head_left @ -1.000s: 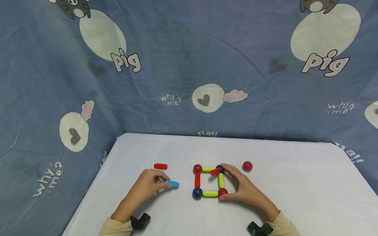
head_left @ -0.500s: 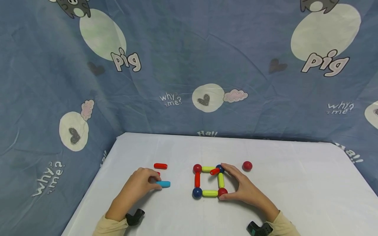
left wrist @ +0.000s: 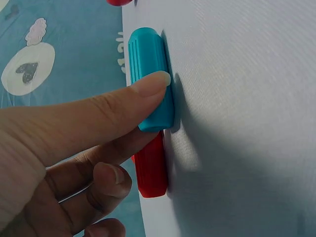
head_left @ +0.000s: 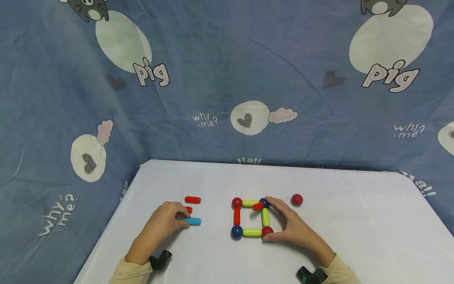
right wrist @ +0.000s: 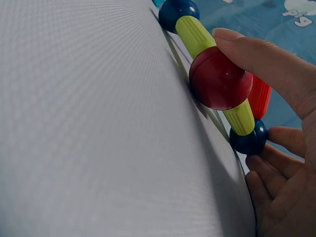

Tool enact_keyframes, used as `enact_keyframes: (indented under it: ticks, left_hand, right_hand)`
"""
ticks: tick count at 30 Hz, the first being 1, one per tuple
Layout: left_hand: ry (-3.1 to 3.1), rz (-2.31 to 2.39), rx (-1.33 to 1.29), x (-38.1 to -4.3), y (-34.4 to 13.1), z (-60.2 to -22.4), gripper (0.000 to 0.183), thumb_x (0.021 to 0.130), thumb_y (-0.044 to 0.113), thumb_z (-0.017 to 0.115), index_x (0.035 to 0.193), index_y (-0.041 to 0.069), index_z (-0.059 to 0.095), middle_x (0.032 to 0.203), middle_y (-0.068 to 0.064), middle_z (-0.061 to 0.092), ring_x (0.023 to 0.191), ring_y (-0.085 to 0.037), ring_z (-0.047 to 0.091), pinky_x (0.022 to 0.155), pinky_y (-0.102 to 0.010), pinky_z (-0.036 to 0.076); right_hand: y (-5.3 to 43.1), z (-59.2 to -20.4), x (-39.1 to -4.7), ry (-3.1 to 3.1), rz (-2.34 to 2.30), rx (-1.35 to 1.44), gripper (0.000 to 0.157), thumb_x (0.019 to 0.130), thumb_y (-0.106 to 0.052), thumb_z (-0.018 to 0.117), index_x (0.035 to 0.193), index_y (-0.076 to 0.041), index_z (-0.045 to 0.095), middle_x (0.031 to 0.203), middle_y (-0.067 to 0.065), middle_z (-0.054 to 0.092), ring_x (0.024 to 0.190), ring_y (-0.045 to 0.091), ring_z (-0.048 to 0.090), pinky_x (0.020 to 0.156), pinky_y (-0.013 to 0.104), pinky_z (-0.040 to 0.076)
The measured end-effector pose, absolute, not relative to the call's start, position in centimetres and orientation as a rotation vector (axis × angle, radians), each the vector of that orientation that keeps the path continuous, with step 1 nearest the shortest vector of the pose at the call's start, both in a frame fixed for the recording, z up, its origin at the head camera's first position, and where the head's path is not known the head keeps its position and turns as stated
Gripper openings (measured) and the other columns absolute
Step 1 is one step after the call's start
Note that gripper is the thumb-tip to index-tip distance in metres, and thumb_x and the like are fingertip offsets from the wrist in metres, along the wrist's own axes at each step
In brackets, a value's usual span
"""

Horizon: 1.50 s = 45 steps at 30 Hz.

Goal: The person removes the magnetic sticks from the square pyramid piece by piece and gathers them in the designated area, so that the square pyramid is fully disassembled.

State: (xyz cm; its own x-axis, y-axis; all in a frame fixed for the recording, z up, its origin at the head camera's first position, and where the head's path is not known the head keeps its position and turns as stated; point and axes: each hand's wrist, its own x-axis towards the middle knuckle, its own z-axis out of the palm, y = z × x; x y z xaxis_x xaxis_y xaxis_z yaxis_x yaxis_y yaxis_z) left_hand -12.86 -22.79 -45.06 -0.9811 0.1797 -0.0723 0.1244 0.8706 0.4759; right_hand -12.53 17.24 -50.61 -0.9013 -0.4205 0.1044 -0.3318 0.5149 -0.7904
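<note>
My left hand point(head_left: 163, 220) pinches a light blue rod point(head_left: 193, 221) between thumb and fingers, low at the white table; the left wrist view shows the thumb across the blue rod point(left wrist: 147, 52). A red rod point(left wrist: 151, 168) lies just behind it. My right hand point(head_left: 289, 223) spans the right side of a square of rods and balls, thumb on the near red ball point(head_left: 267, 230), fingertips at the far blue ball point(right wrist: 249, 138). Three sides are yellow-green rods point(head_left: 252, 232); the left side is a red rod point(head_left: 237, 216). Another red rod point(head_left: 258, 206) sticks up from the far blue ball.
Beyond my left hand lies a loose red rod point(head_left: 192, 199), with a second one point(head_left: 189, 210) partly covered by the fingers. A loose red ball point(head_left: 297, 200) sits right of the square. The blue printed curtain point(head_left: 213, 79) hangs behind the white table point(head_left: 354, 221).
My left hand has moved left with the light blue rod, away from the square, to beside the red rods; the nearer red rod has come into view. My right hand has stayed in place.
</note>
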Motion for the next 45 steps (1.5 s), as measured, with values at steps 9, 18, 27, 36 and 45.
enact_keyframes:
  ticks: [9, 18, 27, 36, 45]
  left_hand:
    - [2.922, 0.727, 0.232, -12.85, -22.98, -45.05, 0.023, 0.067, 0.008, 0.095, 0.084, 0.017, 0.081, 0.079, 0.007, 0.071, 0.072, -0.010, 0.055, 0.065, -0.029, 0.045]
    - [2.915, 0.734, 0.219, -12.99, -23.21, -45.03, 0.023, 0.068, 0.009, 0.095, 0.085, 0.015, 0.081, 0.084, 0.005, 0.073, 0.074, -0.011, 0.057, 0.066, -0.031, 0.047]
    - [2.914, 0.740, 0.207, -13.04, -23.27, -45.02, 0.023, 0.067, 0.009, 0.095, 0.085, 0.013, 0.081, 0.083, 0.003, 0.073, 0.073, -0.011, 0.058, 0.066, -0.031, 0.048]
    - [2.900, 0.736, 0.205, -13.05, -23.36, -45.01, 0.023, 0.068, 0.011, 0.095, 0.086, 0.014, 0.081, 0.084, 0.003, 0.073, 0.074, -0.011, 0.059, 0.067, -0.031, 0.049]
    - [2.911, 0.771, 0.249, -13.07, -23.32, -44.79, 0.023, 0.068, 0.017, 0.096, 0.085, 0.015, 0.079, 0.083, 0.005, 0.073, 0.075, -0.009, 0.059, 0.070, -0.029, 0.051]
  right_hand:
    - [17.21, -50.60, -12.53, 2.647, -1.353, -0.663, 0.105, 0.069, -0.050, 0.094, 0.157, -0.026, 0.043, 0.161, 0.000, 0.046, 0.149, 0.032, 0.043, 0.115, 0.066, 0.037]
    - [17.22, -50.66, -12.57, 2.654, -1.351, -0.664, 0.105, 0.069, -0.050, 0.094, 0.157, -0.027, 0.043, 0.160, -0.001, 0.047, 0.148, 0.030, 0.044, 0.115, 0.064, 0.037]
    - [17.22, -50.58, -12.51, 2.654, -1.350, -0.666, 0.105, 0.069, -0.049, 0.095, 0.157, -0.026, 0.043, 0.160, -0.001, 0.046, 0.148, 0.030, 0.044, 0.116, 0.064, 0.037]
    - [17.22, -50.57, -12.49, 2.645, -1.355, -0.658, 0.105, 0.069, -0.049, 0.094, 0.157, -0.025, 0.043, 0.161, -0.001, 0.046, 0.149, 0.031, 0.044, 0.116, 0.064, 0.037]
    - [17.23, -50.54, -12.50, 2.653, -1.347, -0.665, 0.105, 0.069, -0.050, 0.094, 0.157, -0.025, 0.043, 0.160, 0.000, 0.046, 0.149, 0.031, 0.044, 0.116, 0.064, 0.037]
